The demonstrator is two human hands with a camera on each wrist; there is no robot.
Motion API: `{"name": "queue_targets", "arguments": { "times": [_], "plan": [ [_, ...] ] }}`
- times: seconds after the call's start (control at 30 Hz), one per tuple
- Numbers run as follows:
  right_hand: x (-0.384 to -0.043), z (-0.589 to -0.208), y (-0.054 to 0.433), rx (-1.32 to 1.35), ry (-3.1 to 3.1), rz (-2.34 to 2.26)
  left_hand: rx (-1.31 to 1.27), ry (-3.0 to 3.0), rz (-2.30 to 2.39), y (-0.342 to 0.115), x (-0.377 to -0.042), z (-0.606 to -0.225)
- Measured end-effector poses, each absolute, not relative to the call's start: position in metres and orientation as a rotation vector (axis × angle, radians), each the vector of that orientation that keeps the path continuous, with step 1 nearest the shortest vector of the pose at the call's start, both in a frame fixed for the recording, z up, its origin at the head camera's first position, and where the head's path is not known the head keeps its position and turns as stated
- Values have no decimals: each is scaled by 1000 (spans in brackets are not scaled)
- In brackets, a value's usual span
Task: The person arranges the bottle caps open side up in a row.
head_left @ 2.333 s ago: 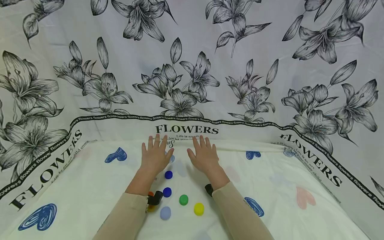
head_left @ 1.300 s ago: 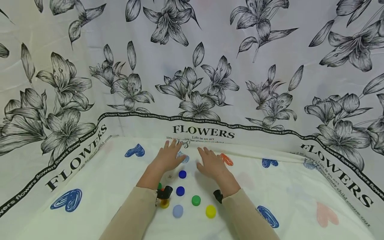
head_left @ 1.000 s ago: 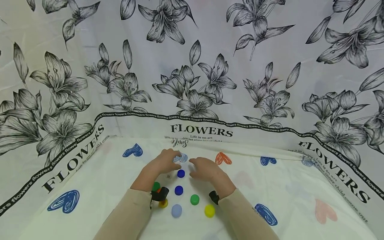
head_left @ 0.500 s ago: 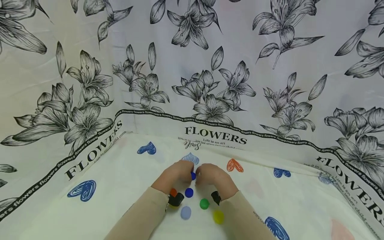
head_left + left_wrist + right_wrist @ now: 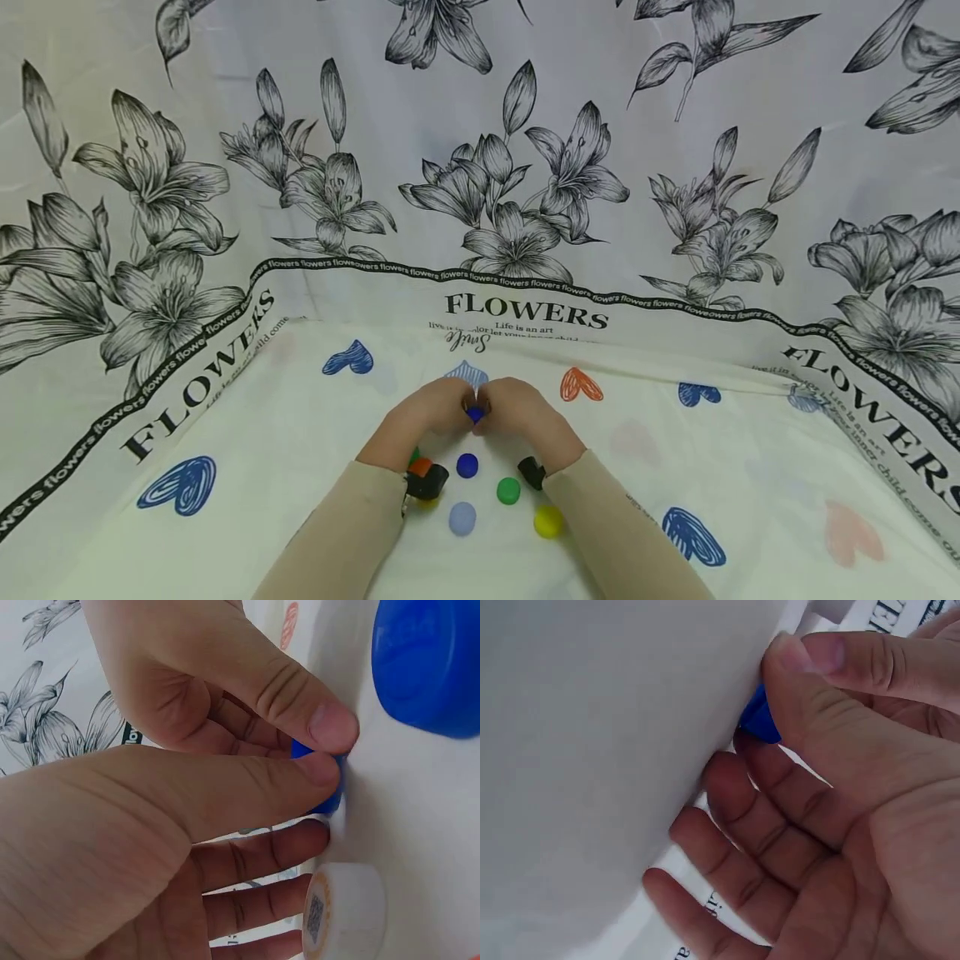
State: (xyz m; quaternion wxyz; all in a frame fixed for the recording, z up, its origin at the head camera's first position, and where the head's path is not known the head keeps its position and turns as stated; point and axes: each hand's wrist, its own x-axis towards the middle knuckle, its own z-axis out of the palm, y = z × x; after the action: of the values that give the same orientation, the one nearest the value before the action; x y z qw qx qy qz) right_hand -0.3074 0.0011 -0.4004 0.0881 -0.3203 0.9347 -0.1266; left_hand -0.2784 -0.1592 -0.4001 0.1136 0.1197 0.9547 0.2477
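Note:
My left hand and right hand meet near the back of the table, thumbs side by side. Between them they pinch a small dark blue bottle cap by its two sides, low over the cloth. In the left wrist view, both thumbs lie along the near side of this blue cap. Only a corner of the blue cap shows in the right wrist view, past my thumb and fingertips. A white cap with a printed code stands close by my left hand's lower fingertips.
Nearer me lie another dark blue cap, a green cap, a light blue cap and a yellow cap. An orange cap is partly hidden by my left wrist. A flower-printed curtain rises behind the heart-patterned cloth.
Both hands were spread out near the cloth's back edge. They have drawn back toward me, curled their fingers and come together on the farther dark blue cap. The head view has shifted slightly.

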Motion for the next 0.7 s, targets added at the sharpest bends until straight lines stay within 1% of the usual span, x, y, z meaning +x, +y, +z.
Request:
{"name": "queue_targets", "arguments": {
  "times": [0.27, 0.5, 0.7],
  "plan": [
    [-312, -400, 1, -941, 2746, -477, 271, 2733, 820, -164, -282, -403],
    [-315, -403, 3, -1017, 2728, -520, 358, 2805, 808, -169, -286, -404],
    [-315, -400, 3, -904, 2766, -625, 293, 2829, 773, -166, -289, -401]
  ]
}}
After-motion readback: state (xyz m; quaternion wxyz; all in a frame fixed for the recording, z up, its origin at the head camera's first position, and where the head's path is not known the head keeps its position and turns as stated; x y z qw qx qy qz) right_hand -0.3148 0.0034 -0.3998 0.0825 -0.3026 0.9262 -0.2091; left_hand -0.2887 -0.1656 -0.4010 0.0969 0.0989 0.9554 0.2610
